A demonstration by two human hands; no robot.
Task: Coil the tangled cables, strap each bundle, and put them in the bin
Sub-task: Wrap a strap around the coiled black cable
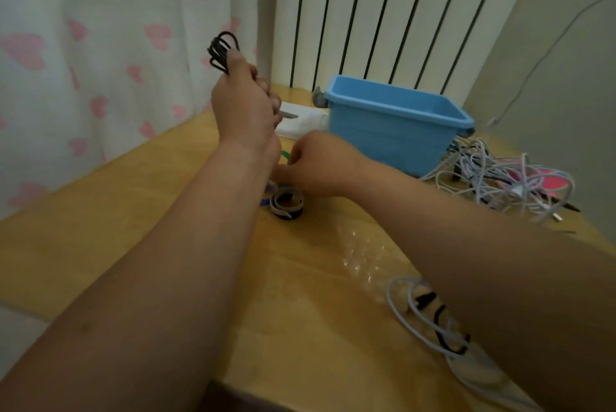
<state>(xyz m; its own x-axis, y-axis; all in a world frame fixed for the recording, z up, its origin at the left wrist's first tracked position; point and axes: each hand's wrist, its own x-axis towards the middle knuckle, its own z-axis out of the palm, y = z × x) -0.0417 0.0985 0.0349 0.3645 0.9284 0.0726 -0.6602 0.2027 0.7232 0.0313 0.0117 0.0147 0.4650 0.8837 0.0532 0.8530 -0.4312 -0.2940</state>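
Observation:
My left hand point(245, 105) is raised above the table and grips a coiled black cable point(222, 51), whose loops stick out above the fist. My right hand point(316, 165) rests low on the table with curled fingers at a green strap point(285, 155); the grip itself is hidden behind my left wrist. Just in front of it lies a small pile of rolled straps point(286, 203). The blue bin point(396, 121) stands behind my right hand. A tangle of white and grey cables point(500, 181) lies to the right of the bin.
A white box point(300, 121) lies left of the bin. A white and a black cable point(430, 315) lie near the table's front right, partly under my right forearm. Clear plastic wrap point(363, 255) lies mid-table. A radiator and a heart-print curtain stand behind.

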